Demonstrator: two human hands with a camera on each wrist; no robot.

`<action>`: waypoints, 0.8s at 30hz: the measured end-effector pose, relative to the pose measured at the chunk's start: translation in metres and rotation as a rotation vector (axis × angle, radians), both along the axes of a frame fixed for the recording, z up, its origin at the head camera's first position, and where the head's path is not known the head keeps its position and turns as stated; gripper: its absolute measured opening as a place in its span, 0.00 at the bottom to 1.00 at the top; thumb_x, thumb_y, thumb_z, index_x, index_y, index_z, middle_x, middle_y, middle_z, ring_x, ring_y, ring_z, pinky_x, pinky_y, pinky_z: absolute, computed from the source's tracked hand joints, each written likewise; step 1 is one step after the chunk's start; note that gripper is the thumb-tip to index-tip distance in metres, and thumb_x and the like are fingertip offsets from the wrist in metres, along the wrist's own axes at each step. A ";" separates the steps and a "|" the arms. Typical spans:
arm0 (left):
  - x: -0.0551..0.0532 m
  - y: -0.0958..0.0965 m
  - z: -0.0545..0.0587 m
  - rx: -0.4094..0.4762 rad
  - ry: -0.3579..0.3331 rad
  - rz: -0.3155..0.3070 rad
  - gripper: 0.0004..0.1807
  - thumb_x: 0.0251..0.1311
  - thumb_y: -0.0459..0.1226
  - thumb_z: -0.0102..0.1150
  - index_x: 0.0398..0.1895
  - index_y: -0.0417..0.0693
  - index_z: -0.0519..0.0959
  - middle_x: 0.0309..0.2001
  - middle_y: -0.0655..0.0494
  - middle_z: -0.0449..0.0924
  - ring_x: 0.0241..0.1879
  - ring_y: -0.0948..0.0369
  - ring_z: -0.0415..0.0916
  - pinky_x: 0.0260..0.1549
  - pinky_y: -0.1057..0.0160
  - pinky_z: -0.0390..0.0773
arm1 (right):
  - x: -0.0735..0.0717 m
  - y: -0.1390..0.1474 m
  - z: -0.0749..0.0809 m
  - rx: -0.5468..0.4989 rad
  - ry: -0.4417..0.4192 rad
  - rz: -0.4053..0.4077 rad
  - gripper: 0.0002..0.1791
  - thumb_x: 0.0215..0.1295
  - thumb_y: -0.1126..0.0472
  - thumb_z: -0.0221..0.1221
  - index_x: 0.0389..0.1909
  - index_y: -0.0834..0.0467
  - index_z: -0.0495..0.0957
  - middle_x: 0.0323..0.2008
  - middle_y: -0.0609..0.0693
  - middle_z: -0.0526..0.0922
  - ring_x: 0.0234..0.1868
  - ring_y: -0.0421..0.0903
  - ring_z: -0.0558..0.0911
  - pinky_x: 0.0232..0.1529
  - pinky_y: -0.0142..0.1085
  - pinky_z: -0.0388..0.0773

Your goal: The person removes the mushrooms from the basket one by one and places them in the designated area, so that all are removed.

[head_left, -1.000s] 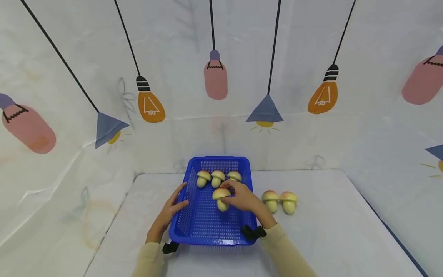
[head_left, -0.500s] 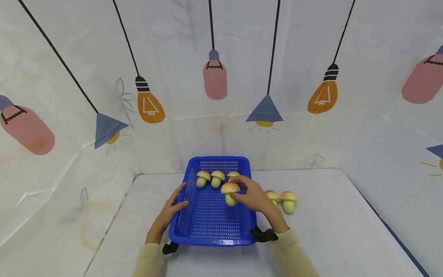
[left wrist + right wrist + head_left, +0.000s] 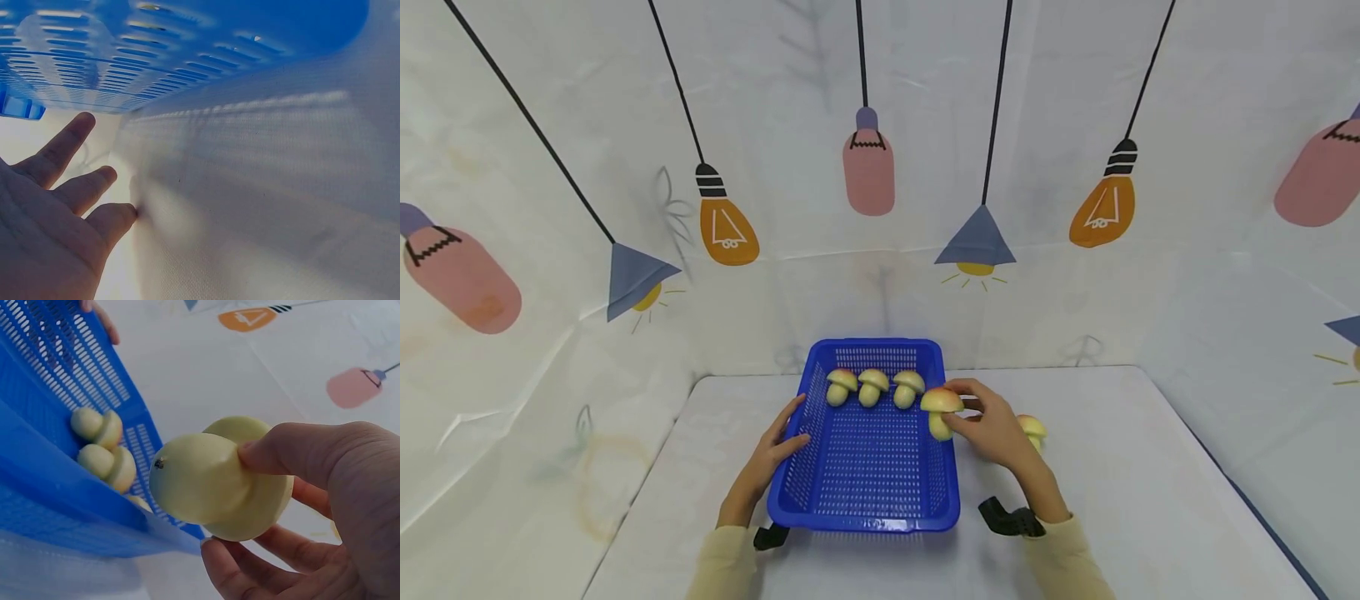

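My right hand [image 3: 992,423] pinches a toy mushroom [image 3: 941,408], with a yellow cap tinged orange, above the basket's right rim. The right wrist view shows the thumb on this mushroom's pale stem [image 3: 200,478]. Three similar mushrooms [image 3: 873,387] lie in a row at the far end of the blue plastic basket [image 3: 865,525]. Along the basket's left rim rests my left hand [image 3: 767,454], thumb and forefinger spread. In the left wrist view, several straight fingers [image 3: 84,190] of that hand stretch out below the basket's slotted side. Another mushroom [image 3: 1032,429] sits partly behind my right hand.
The basket stands on a white-covered table [image 3: 1150,500]. Behind it hangs a pale backdrop [image 3: 805,292] printed with lamps and bulbs. A black strap [image 3: 1009,518] is around the right wrist, and another strap [image 3: 770,537] shows by the left wrist.
My right hand has moved right with the mushroom, from over the basket's middle to its right rim. It now uncovers the third mushroom inside and hides one on the table. The left hand stays put.
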State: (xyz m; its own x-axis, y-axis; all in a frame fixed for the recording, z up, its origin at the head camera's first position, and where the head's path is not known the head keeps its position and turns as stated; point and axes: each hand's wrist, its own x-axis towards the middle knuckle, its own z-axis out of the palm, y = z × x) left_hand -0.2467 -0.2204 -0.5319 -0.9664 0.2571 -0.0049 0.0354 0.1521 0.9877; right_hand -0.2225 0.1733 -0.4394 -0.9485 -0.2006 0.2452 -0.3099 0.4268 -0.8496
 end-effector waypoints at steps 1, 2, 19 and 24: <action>0.000 0.000 0.000 0.001 0.001 0.000 0.41 0.71 0.41 0.56 0.83 0.68 0.51 0.78 0.35 0.57 0.66 0.39 0.71 0.55 0.47 0.80 | 0.001 0.003 0.000 -0.007 -0.008 -0.014 0.24 0.66 0.62 0.68 0.62 0.58 0.77 0.60 0.60 0.81 0.61 0.61 0.81 0.55 0.49 0.81; 0.000 0.000 0.000 0.003 0.003 -0.003 0.41 0.71 0.41 0.55 0.83 0.68 0.51 0.78 0.35 0.57 0.66 0.38 0.71 0.55 0.47 0.80 | 0.002 0.006 -0.001 -0.014 -0.016 -0.023 0.25 0.66 0.61 0.68 0.63 0.58 0.77 0.61 0.60 0.81 0.61 0.61 0.81 0.53 0.47 0.81; 0.001 0.000 0.001 0.002 0.022 -0.006 0.40 0.72 0.40 0.54 0.83 0.66 0.51 0.76 0.33 0.59 0.64 0.39 0.73 0.54 0.46 0.81 | 0.011 0.055 -0.009 0.023 0.001 -0.139 0.25 0.68 0.61 0.66 0.64 0.61 0.76 0.63 0.62 0.79 0.60 0.64 0.81 0.50 0.32 0.80; 0.002 0.001 0.000 -0.006 0.021 0.005 0.40 0.72 0.39 0.54 0.83 0.63 0.51 0.77 0.33 0.58 0.65 0.38 0.72 0.54 0.46 0.80 | 0.015 0.066 -0.012 0.003 0.004 -0.141 0.25 0.69 0.61 0.66 0.64 0.63 0.75 0.63 0.63 0.78 0.60 0.66 0.80 0.47 0.27 0.80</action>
State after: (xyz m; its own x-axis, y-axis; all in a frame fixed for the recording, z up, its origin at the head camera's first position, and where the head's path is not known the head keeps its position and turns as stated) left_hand -0.2447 -0.2195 -0.5319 -0.9675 0.2525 0.0142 0.0557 0.1580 0.9859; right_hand -0.2075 0.2389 -0.4518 -0.9663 -0.0660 0.2486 -0.2500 0.4692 -0.8470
